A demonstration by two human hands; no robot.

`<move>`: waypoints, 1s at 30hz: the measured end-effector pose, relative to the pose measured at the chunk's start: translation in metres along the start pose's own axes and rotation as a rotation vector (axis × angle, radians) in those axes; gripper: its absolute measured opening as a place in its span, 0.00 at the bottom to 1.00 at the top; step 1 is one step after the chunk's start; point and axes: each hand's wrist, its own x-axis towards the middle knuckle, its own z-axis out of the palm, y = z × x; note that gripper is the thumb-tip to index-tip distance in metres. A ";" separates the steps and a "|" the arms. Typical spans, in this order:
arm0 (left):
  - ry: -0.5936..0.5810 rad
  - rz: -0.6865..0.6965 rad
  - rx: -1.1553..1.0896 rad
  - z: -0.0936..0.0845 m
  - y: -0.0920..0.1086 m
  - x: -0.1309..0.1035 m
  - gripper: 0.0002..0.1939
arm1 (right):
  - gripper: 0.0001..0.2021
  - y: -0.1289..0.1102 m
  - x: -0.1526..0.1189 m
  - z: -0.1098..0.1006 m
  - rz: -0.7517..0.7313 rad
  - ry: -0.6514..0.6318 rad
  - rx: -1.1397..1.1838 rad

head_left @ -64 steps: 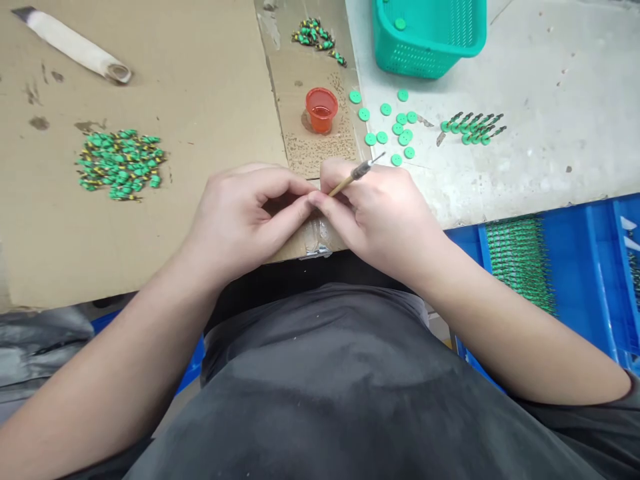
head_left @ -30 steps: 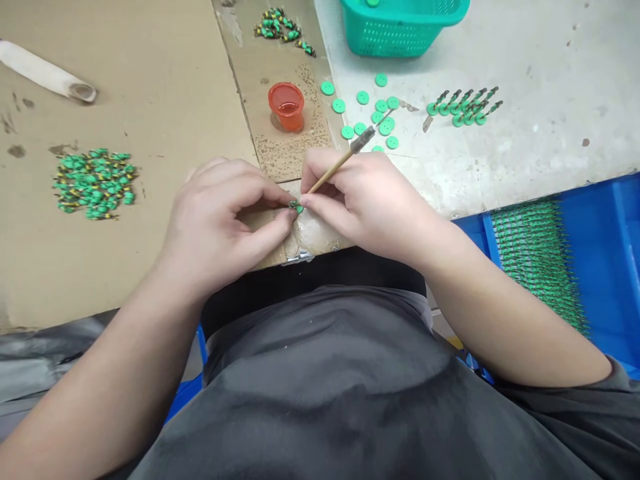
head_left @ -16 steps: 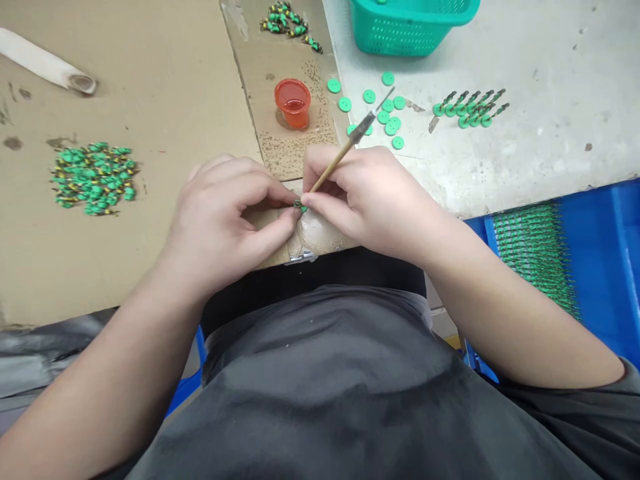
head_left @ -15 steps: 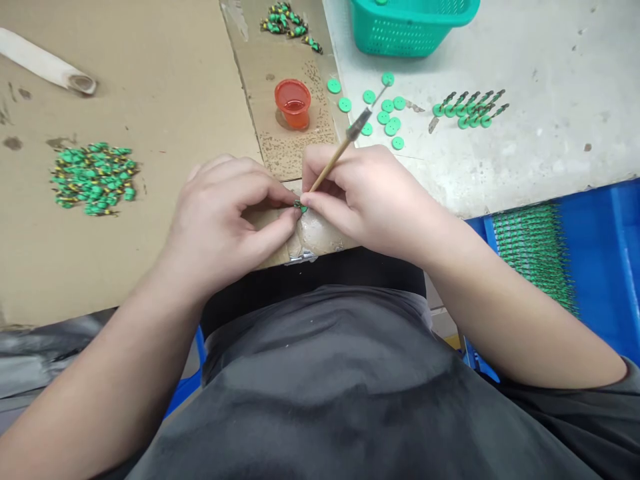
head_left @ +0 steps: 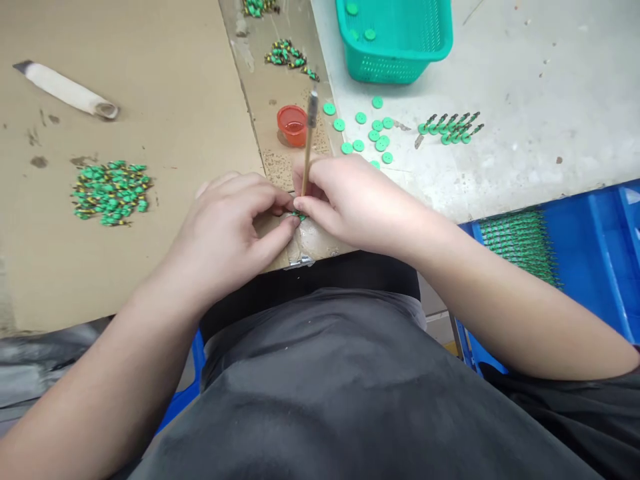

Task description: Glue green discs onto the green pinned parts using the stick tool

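Observation:
At the near edge of the table, my left hand [head_left: 227, 217] is closed, thumb and fingertips pinching a small green piece [head_left: 299, 215] that is mostly hidden. Against those fingertips, my right hand [head_left: 345, 193] is also closed, gripping a thin wooden-handled tool [head_left: 307, 150]. Its dark collar and thin pale tip point up and away from me. My right fingertips touch or nearly touch the green piece. Just beyond stands a small red cup [head_left: 293, 125] with liquid in it. Several green button-like discs [head_left: 361, 118] lie to the right of the cup.
A heap of small green, yellow and dark figures [head_left: 111, 193] lies left, near a white tube [head_left: 70, 90]. More figures [head_left: 286, 53] sit behind the cup. A green basket [head_left: 395, 63] stands at the back. Figures on discs [head_left: 453, 128] stand right; a blue crate [head_left: 575, 240] holds many green pieces.
My right hand has turned the tool from leaning right to nearly upright in view. The camera view has shifted slightly. My left hand keeps its pinch on the green piece.

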 end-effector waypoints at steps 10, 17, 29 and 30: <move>0.049 -0.111 -0.118 -0.011 0.013 -0.010 0.08 | 0.07 0.010 -0.061 0.005 0.118 0.245 0.295; 0.115 -0.297 -0.367 -0.015 0.026 -0.005 0.08 | 0.08 0.021 -0.073 0.026 0.174 0.348 0.510; -0.016 -0.288 -0.612 -0.055 0.059 0.003 0.09 | 0.07 0.021 -0.075 0.027 0.122 0.386 0.466; -0.015 -0.288 -0.613 -0.056 0.061 0.004 0.10 | 0.07 0.021 -0.074 0.027 0.119 0.385 0.470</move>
